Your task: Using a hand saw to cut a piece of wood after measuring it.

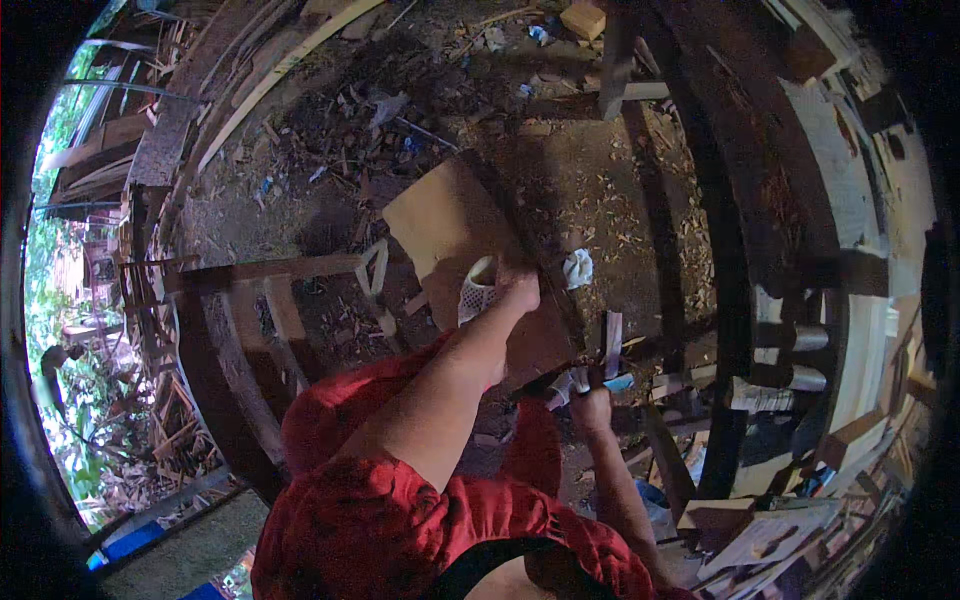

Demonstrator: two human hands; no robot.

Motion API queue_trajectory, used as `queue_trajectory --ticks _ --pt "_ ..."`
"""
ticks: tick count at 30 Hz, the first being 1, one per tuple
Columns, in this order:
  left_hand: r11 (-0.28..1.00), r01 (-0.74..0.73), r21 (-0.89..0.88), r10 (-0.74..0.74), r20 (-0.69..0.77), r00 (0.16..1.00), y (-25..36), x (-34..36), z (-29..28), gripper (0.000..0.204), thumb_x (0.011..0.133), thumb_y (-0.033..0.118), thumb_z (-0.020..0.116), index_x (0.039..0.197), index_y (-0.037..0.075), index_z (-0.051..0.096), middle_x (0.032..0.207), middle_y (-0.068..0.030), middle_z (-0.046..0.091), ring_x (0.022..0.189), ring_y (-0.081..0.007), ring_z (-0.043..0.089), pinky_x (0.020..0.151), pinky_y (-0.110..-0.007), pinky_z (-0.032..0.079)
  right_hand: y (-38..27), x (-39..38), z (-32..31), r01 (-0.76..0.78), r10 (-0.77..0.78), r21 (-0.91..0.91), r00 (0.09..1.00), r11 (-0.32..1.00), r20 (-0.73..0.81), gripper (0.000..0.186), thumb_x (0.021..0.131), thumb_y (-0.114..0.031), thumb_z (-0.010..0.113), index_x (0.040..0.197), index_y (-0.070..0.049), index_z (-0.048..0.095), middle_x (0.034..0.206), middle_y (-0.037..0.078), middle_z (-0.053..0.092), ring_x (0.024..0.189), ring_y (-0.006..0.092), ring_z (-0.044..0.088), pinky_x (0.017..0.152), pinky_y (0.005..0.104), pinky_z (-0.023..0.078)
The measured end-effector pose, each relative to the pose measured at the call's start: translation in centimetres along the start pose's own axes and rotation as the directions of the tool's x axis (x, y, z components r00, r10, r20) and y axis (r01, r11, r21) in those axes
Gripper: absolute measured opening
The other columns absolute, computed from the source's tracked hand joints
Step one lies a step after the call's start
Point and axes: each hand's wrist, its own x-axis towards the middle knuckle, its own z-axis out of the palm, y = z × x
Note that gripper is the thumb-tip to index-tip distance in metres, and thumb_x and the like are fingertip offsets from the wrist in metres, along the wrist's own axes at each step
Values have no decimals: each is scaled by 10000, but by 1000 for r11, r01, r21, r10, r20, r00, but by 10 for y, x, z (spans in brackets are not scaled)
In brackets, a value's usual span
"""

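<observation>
A flat brown board (440, 215) lies tilted in front of me, with a dark strip along its right edge. My left arm reaches across to it, and my left hand (517, 288) rests on the board near that edge; its fingers are too dim to read. Touching or just beside this hand is a white, cup-shaped thing (478, 292) with a dotted side. Lower and to the right, my right hand (592, 400) is closed round something dark and partly hidden. Beside it are an upright wooden piece (612, 340) and a light-blue thing (620, 382).
A crumpled white scrap (578, 268) lies right of the board. Wood chips and debris cover the ground. Long timbers (290, 75) run along the left, a dark beam (725, 300) stands right, and loose boards (770, 540) pile up at the lower right.
</observation>
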Motion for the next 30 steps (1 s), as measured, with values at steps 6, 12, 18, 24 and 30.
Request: queue_trajectory --ticks 6,12,18,24,30 --pt "1000 -26 1 23 393 919 -1 3 10 403 739 196 459 1100 35 537 1200 -153 476 1151 -286 406 996 -457 208 31 -81 -8 -55 48 -89 996 994 -80 301 690 -144 603 950 -8 537 718 177 584 632 316 573 624 376 439" --pt "996 -90 23 78 317 945 -5 14 30 415 711 216 497 1077 27 552 1140 -160 513 1102 -286 444 966 -453 246 62 -129 -28 -107 103 -84 994 991 -45 454 704 -134 598 1126 -29 470 766 193 588 673 369 575 587 399 459" --pt "999 -51 14 41 380 924 -4 7 20 468 681 229 534 1099 18 529 1189 -174 468 1154 -280 394 996 -443 216 41 -13 22 -231 237 166 971 959 -17 236 784 -218 548 936 -38 542 734 84 574 630 233 550 559 343 439" --pt "999 -31 16 25 278 960 -3 5 4 521 682 229 534 1148 2 484 1242 -191 419 1202 -288 339 1027 -443 168 17 -25 4 -270 267 107 963 957 36 334 727 -218 605 1010 -59 531 765 179 593 704 371 569 591 420 436" --pt "998 -67 17 58 313 948 -2 6 5 562 684 227 536 1192 7 440 1290 -184 363 1210 -309 321 1024 -449 177 30 -122 -26 -305 375 386 919 871 -120 151 712 -151 605 803 -49 540 674 189 550 652 393 538 549 390 418"
